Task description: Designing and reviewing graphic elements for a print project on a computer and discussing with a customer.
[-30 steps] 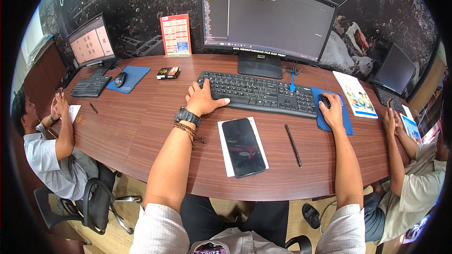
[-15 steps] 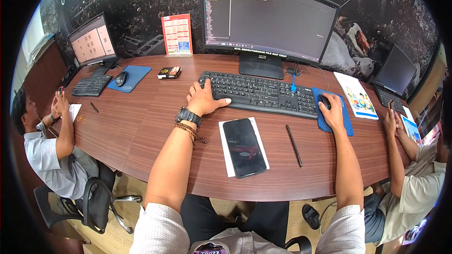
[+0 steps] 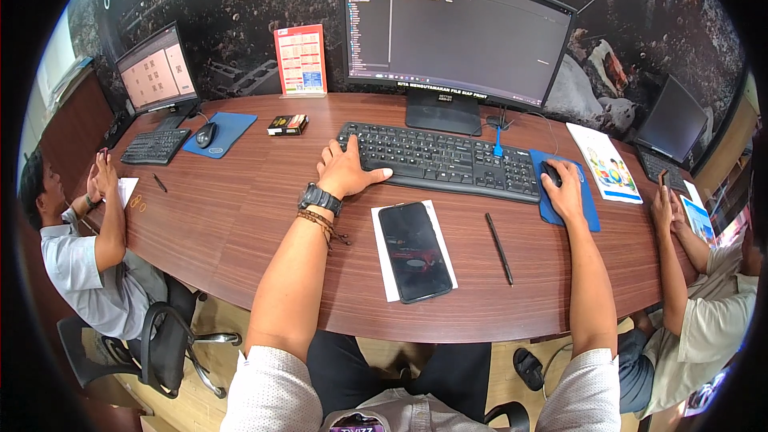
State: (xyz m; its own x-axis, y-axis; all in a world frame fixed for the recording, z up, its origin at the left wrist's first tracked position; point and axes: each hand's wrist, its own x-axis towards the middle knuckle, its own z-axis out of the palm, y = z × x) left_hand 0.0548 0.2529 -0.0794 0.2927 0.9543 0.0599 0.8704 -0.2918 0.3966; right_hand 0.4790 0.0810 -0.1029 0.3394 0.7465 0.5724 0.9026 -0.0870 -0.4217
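Observation:
My left hand rests on the left end of a black keyboard, fingers spread over the keys and thumb stretched along the front edge. A black watch and beaded bracelets circle that wrist. Over at the keyboard's right end, my right hand is curled over a black computer mouse on a blue mouse pad. Beyond the keyboard stands a wide monitor showing a dark file window. Between my forearms, a dark-screened phone lies on a white paper, with a black pen to its right.
Behind the keyboard are a small dark box and a red-and-white standing card. A booklet lies right of the mouse pad. One person sits at the left near another computer; another person sits at the right, holding a phone.
My hands and the things on the desk stay where they were. The person at the left has shifted their hands slightly.

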